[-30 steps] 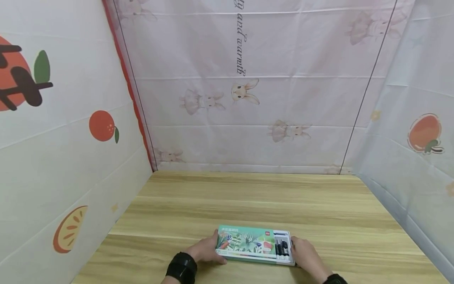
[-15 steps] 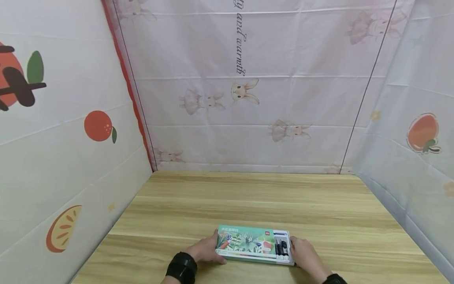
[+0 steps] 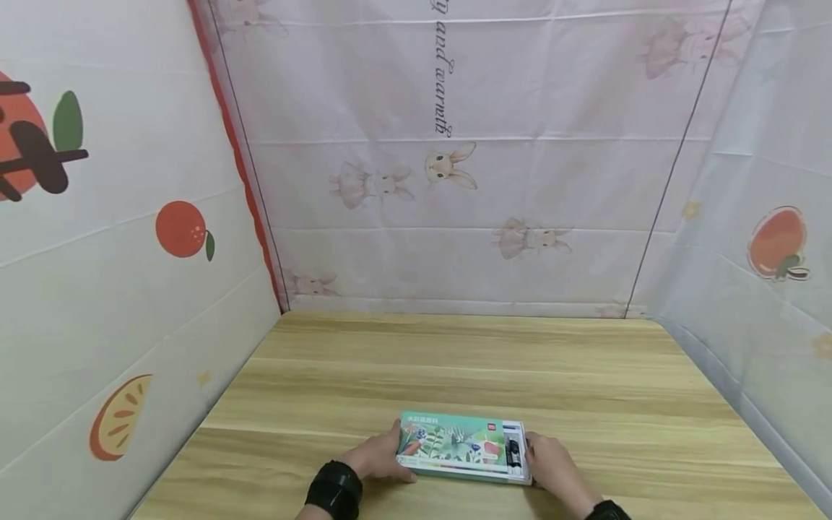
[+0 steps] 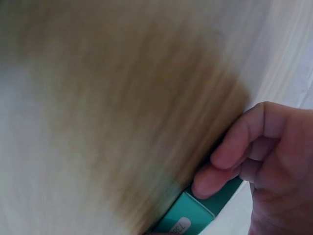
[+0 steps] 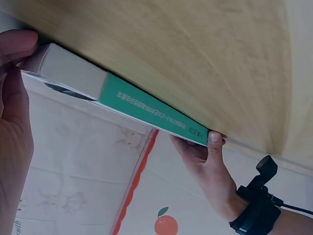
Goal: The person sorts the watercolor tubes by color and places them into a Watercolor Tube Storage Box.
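Observation:
A flat watercolour paint box lies on the table, its green printed sleeve around a white inner tray. The tray sticks out a little at the right end, showing dark-capped paint tubes. My left hand grips the sleeve's left end, thumb along the near side. My right hand holds the tray's outer end. Up close in the right wrist view, the right thumb and fingers pinch the white end, and the sleeve's green side runs toward the left hand. The rest of the tray is inside the sleeve.
The wooden table extends behind the box to a pink rabbit-print curtain. Fruit-print cloth walls, a left one and a right one, border both sides. A black strap circles the left wrist.
The right hand has moved left and the tray has slid further into the sleeve, so less of it and fewer tubes show. The left hand and the sleeve have stayed in place.

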The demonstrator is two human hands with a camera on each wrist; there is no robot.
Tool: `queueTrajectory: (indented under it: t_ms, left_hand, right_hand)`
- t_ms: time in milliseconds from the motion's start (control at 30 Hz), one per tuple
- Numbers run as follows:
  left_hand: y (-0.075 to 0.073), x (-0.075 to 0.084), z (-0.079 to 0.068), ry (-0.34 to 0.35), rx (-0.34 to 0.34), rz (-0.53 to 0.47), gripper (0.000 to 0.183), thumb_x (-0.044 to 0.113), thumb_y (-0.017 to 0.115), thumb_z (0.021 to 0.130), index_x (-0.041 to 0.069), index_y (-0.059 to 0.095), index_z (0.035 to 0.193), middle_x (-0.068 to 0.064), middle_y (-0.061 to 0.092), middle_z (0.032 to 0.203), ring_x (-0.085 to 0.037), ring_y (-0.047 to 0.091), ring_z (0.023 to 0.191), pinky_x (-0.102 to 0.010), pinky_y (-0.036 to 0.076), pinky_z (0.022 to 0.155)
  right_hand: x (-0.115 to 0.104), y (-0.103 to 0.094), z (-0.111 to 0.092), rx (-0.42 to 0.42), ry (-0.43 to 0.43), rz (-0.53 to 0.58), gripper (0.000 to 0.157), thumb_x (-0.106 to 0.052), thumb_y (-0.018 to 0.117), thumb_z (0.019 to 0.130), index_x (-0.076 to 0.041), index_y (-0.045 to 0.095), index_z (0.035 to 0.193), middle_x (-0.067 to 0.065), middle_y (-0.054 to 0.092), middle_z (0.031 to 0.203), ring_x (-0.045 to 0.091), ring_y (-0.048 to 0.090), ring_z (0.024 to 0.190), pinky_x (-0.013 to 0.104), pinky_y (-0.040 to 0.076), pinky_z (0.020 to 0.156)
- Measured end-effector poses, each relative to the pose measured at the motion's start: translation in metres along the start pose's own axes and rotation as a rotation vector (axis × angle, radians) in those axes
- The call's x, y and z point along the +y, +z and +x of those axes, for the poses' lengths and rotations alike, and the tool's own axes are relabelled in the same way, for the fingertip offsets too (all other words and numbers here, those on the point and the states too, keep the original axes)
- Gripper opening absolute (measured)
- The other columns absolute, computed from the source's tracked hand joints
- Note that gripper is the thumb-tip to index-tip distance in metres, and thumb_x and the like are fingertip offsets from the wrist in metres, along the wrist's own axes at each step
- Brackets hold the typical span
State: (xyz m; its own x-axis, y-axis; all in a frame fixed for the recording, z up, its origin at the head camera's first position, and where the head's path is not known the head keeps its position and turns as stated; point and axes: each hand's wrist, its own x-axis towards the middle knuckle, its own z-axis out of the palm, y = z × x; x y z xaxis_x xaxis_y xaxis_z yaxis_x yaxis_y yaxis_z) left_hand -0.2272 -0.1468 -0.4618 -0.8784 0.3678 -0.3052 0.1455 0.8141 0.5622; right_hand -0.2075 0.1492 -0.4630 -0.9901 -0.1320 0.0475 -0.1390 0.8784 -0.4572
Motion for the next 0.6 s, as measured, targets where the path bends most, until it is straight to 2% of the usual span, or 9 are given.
queueTrajectory:
  t_ms: [167, 600]
  left_hand:
    - [0.0008, 0.0003, 0.0006, -0.002, 0.012, -0.011, 0.105, 0.040, 0.072, 0.054, -0.007, 0.013, 0.128, -0.026, 0.038, 0.116, -0.036, 0.038, 0.103, -0.047, 0.029, 0.083]
    - [0.0017, 0.0005, -0.0005, 0.001, 0.027, 0.008, 0.107, 0.042, 0.071, 0.053, -0.006, 0.012, 0.128, -0.027, 0.039, 0.115, -0.036, 0.040, 0.101, -0.045, 0.031, 0.082]
  right_hand:
    - [-0.0022, 0.0022, 0.0023, -0.016, 0.018, -0.004, 0.027, -0.001, 0.048, 0.076, 0.012, 0.052, 0.099, 0.021, 0.056, 0.087, 0.019, 0.050, 0.067, 0.037, 0.044, 0.060]
    - [-0.0080, 0.0076, 0.0046, -0.004, 0.004, 0.007, 0.027, -0.001, 0.049, 0.076, 0.012, 0.052, 0.099, 0.023, 0.056, 0.087, 0.021, 0.053, 0.068, 0.036, 0.045, 0.060]
